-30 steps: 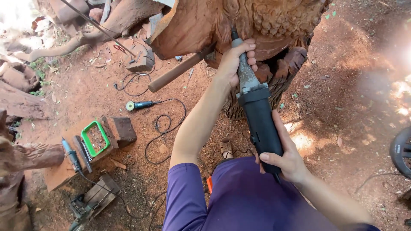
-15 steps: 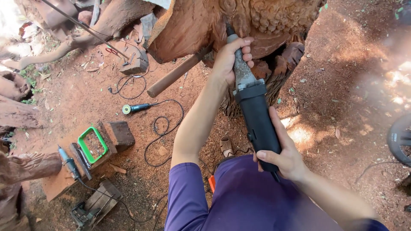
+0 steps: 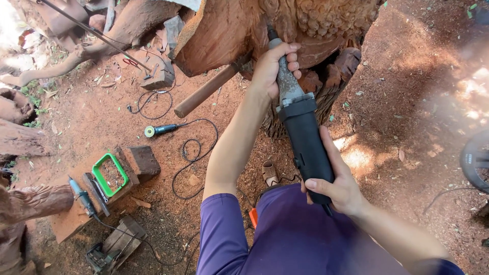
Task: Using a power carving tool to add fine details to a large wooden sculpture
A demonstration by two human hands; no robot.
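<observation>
A long black and grey power grinder [image 3: 300,122] points up at a large reddish-brown wood carving [image 3: 300,25] with bumpy carved texture. My left hand [image 3: 275,66] wraps around the grinder's grey metal neck close to the tip, which touches the carving. My right hand [image 3: 336,186] grips the black rear end of the grinder's body near my lap. I wear purple clothing [image 3: 285,239].
A wooden mallet handle [image 3: 209,89] leans under the carving. On the red dirt lie a small green-tipped rotary tool [image 3: 160,130] with black cord, a green frame [image 3: 109,174] on a wooden block, another hand tool [image 3: 81,196], logs at left, and a tyre [image 3: 476,160] at right.
The view has shifted slightly; the grinder and both hands hold about the same pose against the carving.
</observation>
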